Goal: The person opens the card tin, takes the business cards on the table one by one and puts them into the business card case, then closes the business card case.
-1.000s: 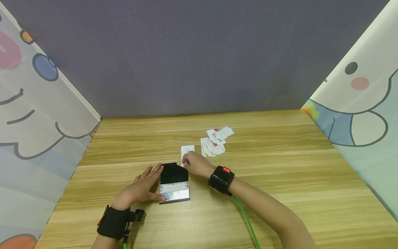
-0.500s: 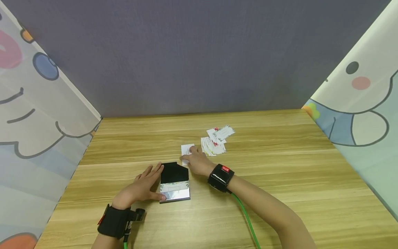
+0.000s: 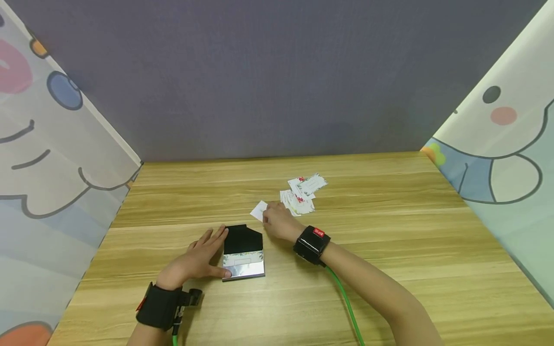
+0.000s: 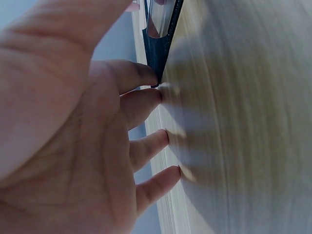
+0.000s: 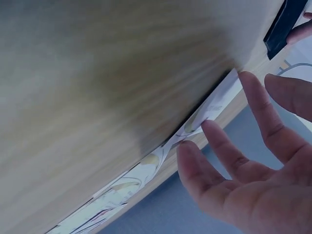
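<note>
A black card case point(image 3: 244, 239) with a shiny metal front lies unfolded on the table, a floral-edged card point(image 3: 242, 257) showing inside it. My left hand point(image 3: 196, 259) steadies it, thumb on the lower left corner and fingertips by the upper left edge. Beyond the case, my right hand point(image 3: 280, 223) is at a loose white card point(image 3: 259, 210), partly covering it. In the right wrist view, fingertips touch the card point(image 5: 222, 97) along its edge, while the thumb stands apart from it. One side of that card looks slightly raised, with a dark shadow under it.
Several more printed cards point(image 3: 309, 186) lie overlapping to the right of and beyond my right hand. A grey panel point(image 3: 277, 86) rises at the table's far edge, and cartoon-printed walls point(image 3: 497, 144) flank both sides. A green cable point(image 3: 345, 302) trails from the right wrist.
The right hand has shifted slightly away from the case and to the right. The loose card beneath its fingers has turned from upright to slanted. The left hand and case stay put.
</note>
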The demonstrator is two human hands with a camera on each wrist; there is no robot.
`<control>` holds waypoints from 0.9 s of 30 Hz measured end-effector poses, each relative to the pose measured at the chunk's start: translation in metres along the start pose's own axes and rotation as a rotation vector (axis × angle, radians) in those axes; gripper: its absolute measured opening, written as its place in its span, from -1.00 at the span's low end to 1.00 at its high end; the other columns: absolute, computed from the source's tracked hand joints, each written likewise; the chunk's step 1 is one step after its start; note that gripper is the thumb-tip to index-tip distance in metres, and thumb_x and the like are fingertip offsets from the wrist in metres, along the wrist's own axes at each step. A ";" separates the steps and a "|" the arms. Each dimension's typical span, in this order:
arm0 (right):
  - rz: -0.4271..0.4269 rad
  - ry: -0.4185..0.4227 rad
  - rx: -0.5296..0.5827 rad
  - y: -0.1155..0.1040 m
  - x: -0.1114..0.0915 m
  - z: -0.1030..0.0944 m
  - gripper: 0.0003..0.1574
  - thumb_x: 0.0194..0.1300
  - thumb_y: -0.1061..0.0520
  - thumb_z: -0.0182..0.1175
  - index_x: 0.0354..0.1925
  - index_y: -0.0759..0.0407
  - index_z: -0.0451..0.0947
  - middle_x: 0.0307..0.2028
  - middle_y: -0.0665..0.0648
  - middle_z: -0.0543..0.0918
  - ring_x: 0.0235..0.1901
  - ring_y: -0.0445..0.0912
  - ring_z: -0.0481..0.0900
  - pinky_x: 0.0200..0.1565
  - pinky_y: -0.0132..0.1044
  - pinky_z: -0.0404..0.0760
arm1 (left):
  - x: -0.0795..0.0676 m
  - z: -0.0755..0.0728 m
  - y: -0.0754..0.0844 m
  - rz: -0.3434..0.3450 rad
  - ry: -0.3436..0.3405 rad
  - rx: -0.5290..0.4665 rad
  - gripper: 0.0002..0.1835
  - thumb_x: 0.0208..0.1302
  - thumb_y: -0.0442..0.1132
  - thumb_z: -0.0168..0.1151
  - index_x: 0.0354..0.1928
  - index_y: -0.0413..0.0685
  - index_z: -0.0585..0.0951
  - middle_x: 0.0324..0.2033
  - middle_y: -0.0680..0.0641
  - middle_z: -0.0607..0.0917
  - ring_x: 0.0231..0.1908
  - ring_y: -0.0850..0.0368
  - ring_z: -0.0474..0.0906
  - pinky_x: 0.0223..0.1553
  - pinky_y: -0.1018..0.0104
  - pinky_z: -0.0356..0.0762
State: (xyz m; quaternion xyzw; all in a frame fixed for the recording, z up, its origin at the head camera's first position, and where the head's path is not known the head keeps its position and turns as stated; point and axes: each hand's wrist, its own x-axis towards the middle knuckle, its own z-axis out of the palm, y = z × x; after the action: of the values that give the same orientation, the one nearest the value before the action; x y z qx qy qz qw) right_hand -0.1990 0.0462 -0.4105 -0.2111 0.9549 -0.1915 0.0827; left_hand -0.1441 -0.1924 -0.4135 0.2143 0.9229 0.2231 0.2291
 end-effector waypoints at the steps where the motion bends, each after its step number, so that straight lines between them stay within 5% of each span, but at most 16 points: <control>1: 0.002 0.013 0.007 0.001 0.000 0.000 -0.94 0.13 0.23 0.19 -0.46 0.16 0.58 -0.24 0.13 0.52 -0.16 0.08 0.42 -0.17 -0.12 0.43 | 0.000 0.000 0.000 0.000 -0.001 -0.001 0.17 -0.13 0.21 0.35 0.41 -0.18 -0.03 0.42 -0.22 -0.07 0.36 -0.36 -0.23 0.15 -0.44 -0.16; 3: 0.018 0.040 0.020 0.002 0.001 -0.001 -0.96 0.09 0.25 0.23 -0.40 0.20 0.59 -0.21 0.17 0.54 -0.16 0.10 0.43 -0.15 -0.11 0.44 | 0.000 0.000 0.000 -0.002 -0.001 0.001 0.17 -0.13 0.21 0.35 0.41 -0.17 -0.03 0.42 -0.21 -0.07 0.36 -0.35 -0.24 0.15 -0.44 -0.16; 13: 0.172 0.085 -0.038 0.007 0.000 -0.001 -0.25 -0.16 0.06 0.47 -0.05 0.41 0.44 -0.21 0.27 0.47 -0.25 0.08 0.38 -0.23 -0.13 0.43 | 0.001 -0.001 0.001 -0.005 -0.004 0.004 0.16 -0.13 0.21 0.34 0.41 -0.17 -0.03 0.42 -0.20 -0.08 0.37 -0.34 -0.25 0.15 -0.44 -0.17; 27: 0.266 0.070 -0.033 0.007 0.002 -0.002 -0.26 -0.33 0.06 0.55 -0.19 0.35 0.44 -0.30 0.27 0.47 -0.22 0.12 0.41 -0.09 -0.04 0.41 | -0.001 -0.001 0.002 -0.002 -0.008 -0.011 0.16 -0.12 0.19 0.35 0.41 -0.19 -0.03 0.41 -0.23 -0.08 0.36 -0.36 -0.25 0.14 -0.45 -0.18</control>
State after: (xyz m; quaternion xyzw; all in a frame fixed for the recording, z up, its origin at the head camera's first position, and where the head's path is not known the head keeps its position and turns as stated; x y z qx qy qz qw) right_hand -0.2039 0.0520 -0.4117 -0.0773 0.9798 -0.1705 0.0703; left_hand -0.1433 -0.1916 -0.4113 0.2128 0.9211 0.2271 0.2340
